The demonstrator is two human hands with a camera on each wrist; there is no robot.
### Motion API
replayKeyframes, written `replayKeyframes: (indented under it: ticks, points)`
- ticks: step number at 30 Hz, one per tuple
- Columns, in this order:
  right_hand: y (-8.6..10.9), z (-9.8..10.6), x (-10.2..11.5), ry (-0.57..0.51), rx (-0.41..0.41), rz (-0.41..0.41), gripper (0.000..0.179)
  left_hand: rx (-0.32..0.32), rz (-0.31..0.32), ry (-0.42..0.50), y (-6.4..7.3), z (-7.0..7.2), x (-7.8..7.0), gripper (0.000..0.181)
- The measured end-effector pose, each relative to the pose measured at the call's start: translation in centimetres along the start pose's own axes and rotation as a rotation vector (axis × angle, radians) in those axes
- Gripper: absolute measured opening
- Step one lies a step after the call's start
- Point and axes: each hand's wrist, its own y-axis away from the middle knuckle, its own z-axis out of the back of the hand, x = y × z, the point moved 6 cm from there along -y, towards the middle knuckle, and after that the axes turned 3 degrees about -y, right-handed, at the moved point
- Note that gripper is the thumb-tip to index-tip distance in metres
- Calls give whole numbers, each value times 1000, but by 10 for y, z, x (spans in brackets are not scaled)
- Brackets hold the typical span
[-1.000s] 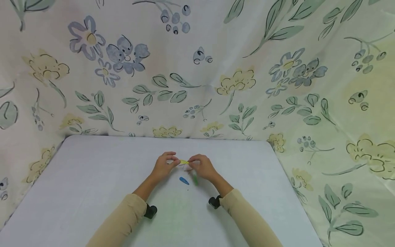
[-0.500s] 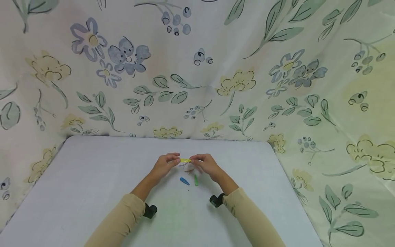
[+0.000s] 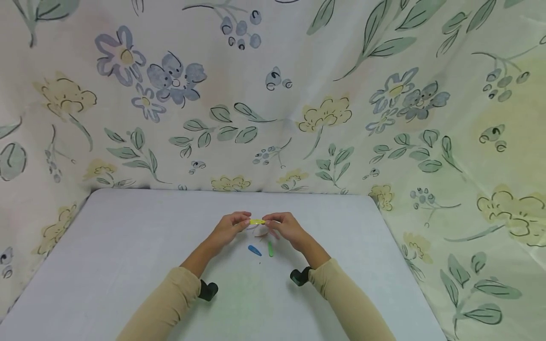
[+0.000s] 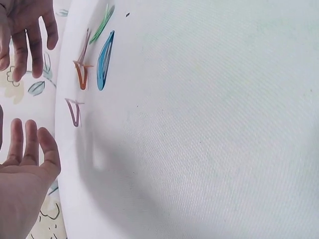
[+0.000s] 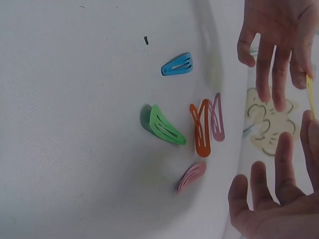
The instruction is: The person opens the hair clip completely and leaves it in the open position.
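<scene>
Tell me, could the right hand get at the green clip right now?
Probably yes: the green clip lies uncovered near the right hand, though its pinch on the yellow clip would likely need releasing first.

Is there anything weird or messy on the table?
Yes, a tiny dark scrap lies on the white table, near the blue hair clip. It looks stray because it isn't shaped like a clip.
</scene>
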Motion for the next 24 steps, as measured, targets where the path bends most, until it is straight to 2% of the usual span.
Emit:
replayKeyframes:
  ticks: [7, 13, 16, 17, 24]
  points:
    - [-3, 0, -2, -22, -2, 13, 20, -9, -12, 3, 0, 0, -2, 24]
    - [1, -2, 7, -2, -7, 8, 20, -35, -10, -19, 3, 3, -5, 24]
    - [0, -2, 8, 6, -21, 2, 20, -41, -5, -35, 4, 4, -6, 24]
    - [-3, -2, 4, 6, -29, 0, 19, -47, -8, -35, 1, 4, -2, 24]
    - [0, -3, 6, 3, -66, -15, 17, -59, -28, -37, 1, 5, -4, 22]
